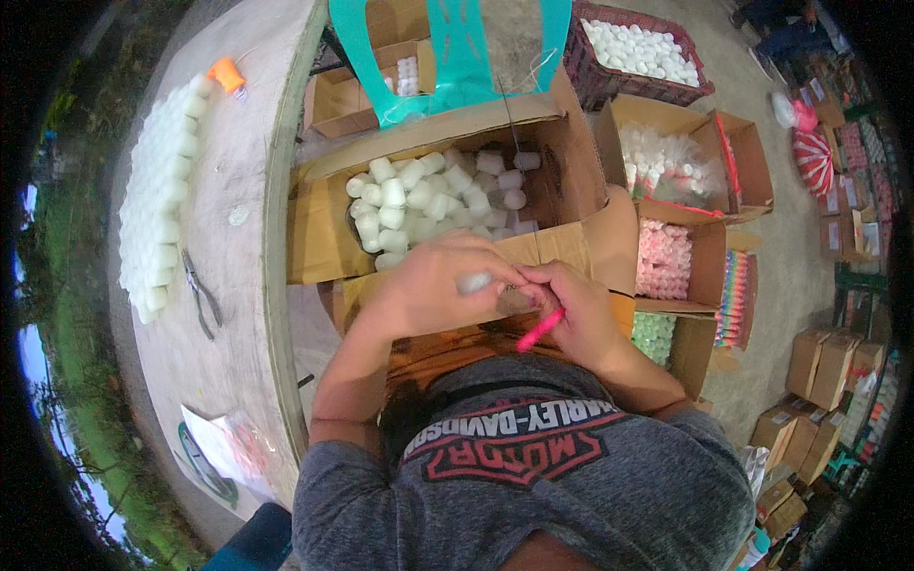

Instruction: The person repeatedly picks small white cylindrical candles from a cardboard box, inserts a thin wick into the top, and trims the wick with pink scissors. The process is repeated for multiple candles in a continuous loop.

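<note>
My left hand (433,285) is closed around a small white translucent plastic cup-like piece (473,283), just above the near edge of an open cardboard box. Close beside it, my right hand (579,312) is closed on a slim bright pink tool (541,330), whose kind I cannot make out. Both sets of fingertips meet, so what lies between them is partly hidden. White cup-like pieces (409,195) lie heaped in the cardboard box (319,211) right in front of my hands.
The table (238,362) on the left carries rows of white pieces (162,190), pliers (202,295) and an orange object (227,74). A teal chair (443,57) stands beyond the box. Rightward are a filled crate (638,57) and a carton of pink pieces (664,257).
</note>
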`<state>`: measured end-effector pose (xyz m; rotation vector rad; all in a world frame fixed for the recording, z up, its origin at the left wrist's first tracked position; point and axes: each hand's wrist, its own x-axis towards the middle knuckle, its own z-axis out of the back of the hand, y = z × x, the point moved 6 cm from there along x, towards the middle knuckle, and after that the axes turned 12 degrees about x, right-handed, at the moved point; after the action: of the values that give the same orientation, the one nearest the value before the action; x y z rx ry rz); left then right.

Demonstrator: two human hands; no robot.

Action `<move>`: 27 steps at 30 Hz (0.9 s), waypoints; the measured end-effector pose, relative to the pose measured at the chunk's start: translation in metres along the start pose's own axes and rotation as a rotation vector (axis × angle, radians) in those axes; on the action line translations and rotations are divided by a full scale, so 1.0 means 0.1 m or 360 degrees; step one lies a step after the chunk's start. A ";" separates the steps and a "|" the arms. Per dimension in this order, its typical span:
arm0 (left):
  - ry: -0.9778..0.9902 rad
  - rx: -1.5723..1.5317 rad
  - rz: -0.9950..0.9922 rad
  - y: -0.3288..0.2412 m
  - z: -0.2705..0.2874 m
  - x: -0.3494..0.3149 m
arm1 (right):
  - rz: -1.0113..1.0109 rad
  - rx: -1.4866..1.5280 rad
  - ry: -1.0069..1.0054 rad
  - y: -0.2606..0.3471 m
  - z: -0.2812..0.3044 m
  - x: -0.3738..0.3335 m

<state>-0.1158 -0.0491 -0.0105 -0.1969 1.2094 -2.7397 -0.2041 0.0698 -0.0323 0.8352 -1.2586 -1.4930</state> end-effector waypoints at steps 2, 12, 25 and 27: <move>0.0063 -0.0159 0.0291 0.37 -0.07 0.10 | 0.0004 -0.0090 -0.0062 -0.06 0.12 -0.01; 0.0350 0.1310 0.0216 1.73 -1.03 1.06 | 0.0308 -0.0038 0.0192 -0.03 0.33 -0.04; -0.0022 0.1059 0.0413 2.02 -1.14 1.59 | 0.0439 -0.0079 0.0004 0.03 0.43 -0.03; 0.0013 0.0816 0.0677 1.72 -0.79 1.32 | 0.0435 -0.0049 -0.0058 -0.01 0.43 -0.04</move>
<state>-0.2461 -0.1302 -0.1828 0.1173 0.4432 -2.5514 -0.2428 0.0864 -0.0238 0.5910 -1.3163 -1.3089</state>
